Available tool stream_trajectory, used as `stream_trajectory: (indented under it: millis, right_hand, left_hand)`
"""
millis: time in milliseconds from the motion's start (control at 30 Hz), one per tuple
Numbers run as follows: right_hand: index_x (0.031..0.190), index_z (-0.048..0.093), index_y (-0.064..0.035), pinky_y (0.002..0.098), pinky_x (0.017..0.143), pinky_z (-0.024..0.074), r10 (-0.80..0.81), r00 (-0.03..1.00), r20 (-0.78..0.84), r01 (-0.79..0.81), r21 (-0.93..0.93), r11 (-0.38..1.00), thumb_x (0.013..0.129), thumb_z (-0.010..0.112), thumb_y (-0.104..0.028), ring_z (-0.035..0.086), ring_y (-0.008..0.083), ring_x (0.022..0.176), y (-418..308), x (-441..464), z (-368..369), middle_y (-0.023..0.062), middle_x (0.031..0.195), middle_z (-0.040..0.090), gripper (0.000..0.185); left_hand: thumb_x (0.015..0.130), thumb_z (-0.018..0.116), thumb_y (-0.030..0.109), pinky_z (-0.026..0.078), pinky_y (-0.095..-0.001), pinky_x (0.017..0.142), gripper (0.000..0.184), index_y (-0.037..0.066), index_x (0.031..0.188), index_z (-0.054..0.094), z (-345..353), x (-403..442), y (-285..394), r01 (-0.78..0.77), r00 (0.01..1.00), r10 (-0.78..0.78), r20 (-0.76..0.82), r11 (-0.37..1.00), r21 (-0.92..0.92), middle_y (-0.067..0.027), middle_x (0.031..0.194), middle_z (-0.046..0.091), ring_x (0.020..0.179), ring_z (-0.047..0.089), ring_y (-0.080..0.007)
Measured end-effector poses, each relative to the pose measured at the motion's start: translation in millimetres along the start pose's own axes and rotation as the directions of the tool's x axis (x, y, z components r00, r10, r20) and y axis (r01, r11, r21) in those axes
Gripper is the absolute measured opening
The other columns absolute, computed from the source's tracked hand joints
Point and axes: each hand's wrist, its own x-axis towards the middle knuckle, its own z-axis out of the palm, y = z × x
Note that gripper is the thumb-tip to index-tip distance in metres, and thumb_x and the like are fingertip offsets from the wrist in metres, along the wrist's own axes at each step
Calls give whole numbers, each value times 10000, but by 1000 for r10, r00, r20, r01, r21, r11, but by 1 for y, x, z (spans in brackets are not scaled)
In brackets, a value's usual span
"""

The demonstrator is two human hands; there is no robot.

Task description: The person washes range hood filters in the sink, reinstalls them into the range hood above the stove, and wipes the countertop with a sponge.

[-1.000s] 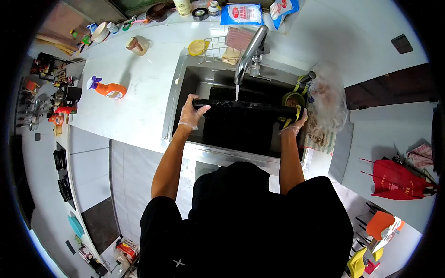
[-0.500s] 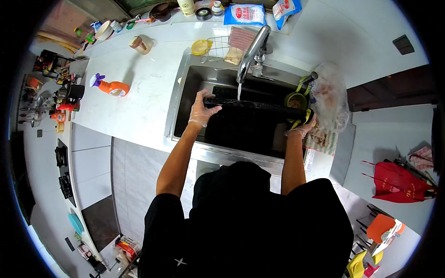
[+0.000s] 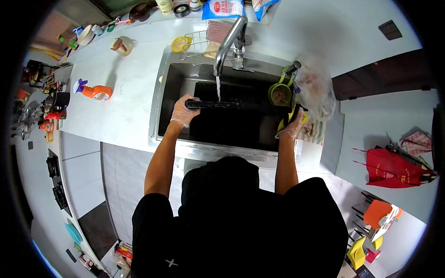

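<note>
A long black panel [image 3: 232, 105] is held across the sink, its long edge facing up and roughly level. Water from the faucet [image 3: 230, 41] runs down at this edge, left of its middle. My left hand [image 3: 183, 112], in a clear plastic glove, grips the panel's left end. At the right end, my gloved right hand [image 3: 292, 126] is closed around a yellow-and-black cloth [image 3: 283, 123] beside the panel; the exact hold is partly hidden. Below lies the dark sink basin [image 3: 175, 92], where black surfaces blend together.
A green pot [image 3: 280, 94] with a dark handle stands at the sink's right, beside a clear plastic bag [image 3: 315, 83]. Behind the sink is a wire rack [image 3: 197, 44] with cloths. An orange spray bottle [image 3: 97, 92] and a brown-lidded jar [image 3: 121, 47] are on the left counter.
The view has shifted, so the scene sits further left and higher. The panel's upper edge looks more level now. Both hands keep their places at its ends.
</note>
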Motion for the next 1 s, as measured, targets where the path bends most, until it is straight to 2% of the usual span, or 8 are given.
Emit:
stream_trajectory:
  millis: [167, 200, 300, 467, 533, 700, 867, 1000]
  right_hand:
    - [1096, 645, 24, 300, 730, 526, -355, 909, 219, 389, -136, 911, 887, 761, -330, 592, 143, 844, -18, -4, -8, 63, 1022, 655, 427]
    - [1054, 659, -11, 351, 720, 534, -375, 883, 284, 436, -192, 879, 877, 761, -359, 627, 196, 816, -40, -20, 1, 70, 972, 673, 404]
    - [1037, 678, -31, 406, 731, 538, -458, 579, 674, 771, -636, 39, 851, 760, -391, 657, 293, 838, -68, -24, 8, 123, 970, 681, 413]
    - [912, 679, -112, 426, 760, 512, -435, 358, 826, 839, -490, -238, 831, 732, -480, 619, 290, 878, -64, -57, 38, 92, 915, 643, 381]
    - [926, 663, -117, 407, 733, 512, -242, 406, 881, 875, -451, -174, 813, 744, -481, 614, 271, 848, -41, -80, 54, 75, 907, 631, 389]
    - [861, 671, -124, 387, 700, 527, -258, 113, 959, 993, -114, 12, 787, 763, -418, 631, 258, 838, -12, -155, 106, 48, 866, 646, 316]
    - [923, 664, -126, 375, 696, 529, -251, 114, 961, 981, -148, -122, 739, 803, -443, 636, 233, 802, -28, -115, 76, 49, 821, 624, 392]
    - [963, 705, -91, 439, 672, 535, -299, 563, 771, 764, -623, -168, 813, 728, -546, 666, 317, 796, -60, -19, 19, 130, 877, 684, 480]
  left_hand:
    - [693, 789, -21, 520, -298, 855, 275, 36, 896, 612, -3, -3, 14, 61, 997, -60, 41, 998, -17, -92, 949, 721, 906, 675, -179]
    - [696, 799, 8, 517, -279, 731, 280, 44, 900, 610, 1, 0, -3, -41, 999, 41, 9, 999, -21, -53, 822, 681, 772, 632, -133]
    - [699, 767, -23, 517, -288, 858, 247, 31, 880, 606, -3, -4, 14, -7, 999, 9, 42, 999, -41, -87, 937, 720, 901, 674, -171]
    - [691, 775, 2, 516, -295, 847, 258, 30, 888, 609, 1, -2, 5, 48, 999, -47, 25, 998, -27, -90, 924, 718, 878, 672, -176]
    - [685, 782, 6, 516, -298, 844, 267, 30, 889, 611, 4, 0, 0, 47, 999, -46, 17, 998, -31, -89, 917, 716, 869, 671, -179]
    - [670, 791, -1, 516, -300, 841, 282, 30, 896, 626, 3, -3, -6, 42, 999, -42, 11, 999, -18, -80, 901, 710, 850, 671, -192]
    - [665, 795, 8, 510, -304, 849, 292, 31, 916, 648, -2, -6, 1, 52, 999, -52, 18, 998, -44, -78, 893, 707, 856, 668, -195]
    - [664, 789, 34, 504, -303, 855, 292, 32, 926, 659, -1, 0, -6, 34, 999, -33, 22, 998, -48, -85, 897, 706, 857, 663, -196]
